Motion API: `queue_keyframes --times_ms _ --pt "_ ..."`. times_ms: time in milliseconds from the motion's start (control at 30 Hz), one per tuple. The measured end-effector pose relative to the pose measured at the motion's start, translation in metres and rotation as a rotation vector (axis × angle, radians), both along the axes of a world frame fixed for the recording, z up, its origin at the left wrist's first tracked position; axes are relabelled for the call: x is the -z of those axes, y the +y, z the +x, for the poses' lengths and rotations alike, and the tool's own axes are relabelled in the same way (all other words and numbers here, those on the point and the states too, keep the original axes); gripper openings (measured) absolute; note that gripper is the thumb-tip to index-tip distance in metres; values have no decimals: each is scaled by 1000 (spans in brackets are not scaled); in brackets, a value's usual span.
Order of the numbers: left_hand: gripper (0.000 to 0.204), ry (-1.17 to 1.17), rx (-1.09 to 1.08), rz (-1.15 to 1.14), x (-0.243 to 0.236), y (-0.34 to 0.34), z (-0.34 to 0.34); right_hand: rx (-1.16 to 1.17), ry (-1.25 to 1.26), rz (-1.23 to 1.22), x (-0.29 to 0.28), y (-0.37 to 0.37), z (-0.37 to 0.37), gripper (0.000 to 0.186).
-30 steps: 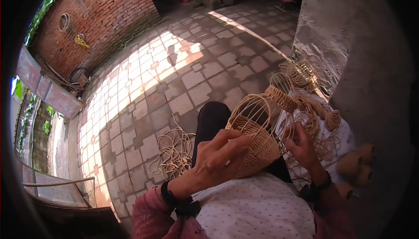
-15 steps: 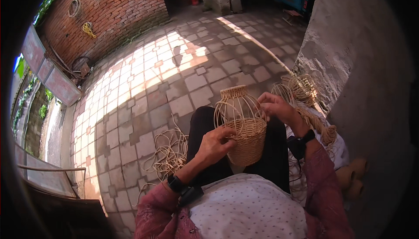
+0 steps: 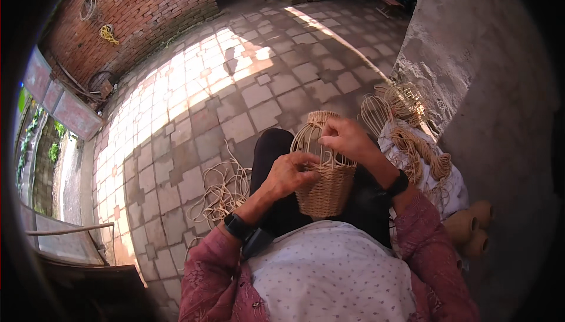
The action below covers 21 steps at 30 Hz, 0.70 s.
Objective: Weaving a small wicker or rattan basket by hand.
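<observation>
A small wicker basket (image 3: 326,192) stands upright between my knees. Its lower body is tightly woven, and bare ribs rise from there to a narrow bound neck (image 3: 323,116). My left hand (image 3: 287,175) grips the basket's left side, with thumb and fingers at the upper edge of the weave. On the other side, my right hand (image 3: 350,142) is closed in a pinch in front of the open ribs, just below the neck. Whatever strand lies in that pinch is too small to make out.
Loose cane strands (image 3: 220,195) lie tangled on the paving to the left. At my right, coiled cane bundles (image 3: 415,145) rest on white cloth, with several tan rounded pots (image 3: 465,228) beside it. A rough wall (image 3: 447,45) rises at the right.
My right hand has swung left from the basket's far right side to the front of its ribs. The left hand keeps its grip, and the basket has turned or tilted slightly.
</observation>
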<state>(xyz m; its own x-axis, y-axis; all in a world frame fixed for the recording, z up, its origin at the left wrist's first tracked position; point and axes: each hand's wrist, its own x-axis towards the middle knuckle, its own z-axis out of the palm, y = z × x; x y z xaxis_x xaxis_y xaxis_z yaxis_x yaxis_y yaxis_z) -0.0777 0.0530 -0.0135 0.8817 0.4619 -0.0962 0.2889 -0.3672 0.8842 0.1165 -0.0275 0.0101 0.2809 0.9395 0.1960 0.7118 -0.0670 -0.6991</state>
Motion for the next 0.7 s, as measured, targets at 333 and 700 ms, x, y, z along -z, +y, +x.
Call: queue_keyframes --times_ms 333,700 --pt "41 -55 2 -236 11 7 -4 34 -111 -56 -9 -12 -8 28" --pt "39 -50 61 -65 11 10 -8 191 643 10 4 -80 -7 23"
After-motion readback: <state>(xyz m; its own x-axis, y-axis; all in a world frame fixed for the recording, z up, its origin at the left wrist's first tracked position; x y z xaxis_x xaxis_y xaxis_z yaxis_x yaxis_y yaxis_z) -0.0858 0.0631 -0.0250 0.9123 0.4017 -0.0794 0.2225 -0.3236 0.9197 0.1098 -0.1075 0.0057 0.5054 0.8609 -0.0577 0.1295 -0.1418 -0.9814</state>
